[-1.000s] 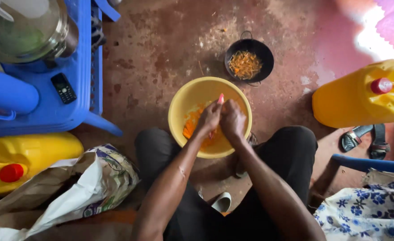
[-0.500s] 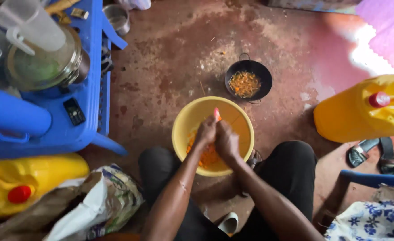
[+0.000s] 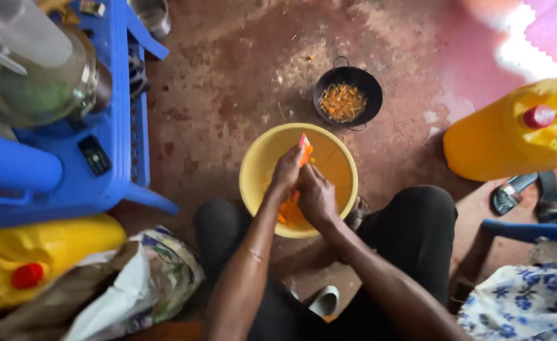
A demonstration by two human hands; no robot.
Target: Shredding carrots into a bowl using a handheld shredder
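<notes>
Our left hand (image 3: 286,175) closed around carrot (image 3: 305,146), now raised nearer far rim of yellow bowl (image 3: 257,165). Right hand (image 3: 317,197) pressed against it, clenched; tool hidden, we cannot tell. Orange pieces (image 3: 289,212) heap at near rim, so cutting goes on.

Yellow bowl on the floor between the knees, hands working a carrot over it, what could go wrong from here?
The left hand and right hand crowd together on the carrot, so a slip of whatever cuts it, hidden here, might nick a finger. Pieces could miss the yellow bowl and land on the gritty floor. The black pan of shreds sits uncovered on that floor, open to dirt.
</notes>
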